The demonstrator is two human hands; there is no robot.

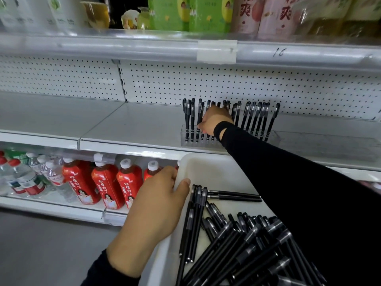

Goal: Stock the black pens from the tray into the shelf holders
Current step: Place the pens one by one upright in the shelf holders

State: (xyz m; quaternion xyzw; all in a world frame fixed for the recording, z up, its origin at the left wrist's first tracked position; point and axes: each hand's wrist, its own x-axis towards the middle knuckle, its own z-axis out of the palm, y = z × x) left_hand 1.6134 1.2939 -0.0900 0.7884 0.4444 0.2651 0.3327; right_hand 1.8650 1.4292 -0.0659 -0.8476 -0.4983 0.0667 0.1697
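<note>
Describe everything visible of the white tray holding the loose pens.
The white tray looks like plastic, with raised walls and a rounded far corner. It is just before the shelf edge. The left hand grips its left wall, thumb hooked over the rim. Loose black pens lie in a heap at its near end; the far end is bare. A black sleeve crosses above it.

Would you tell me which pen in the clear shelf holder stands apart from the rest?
The rightmost pen in the clear holder: a gap separates it from the others, which stand bunched to its left.
</note>
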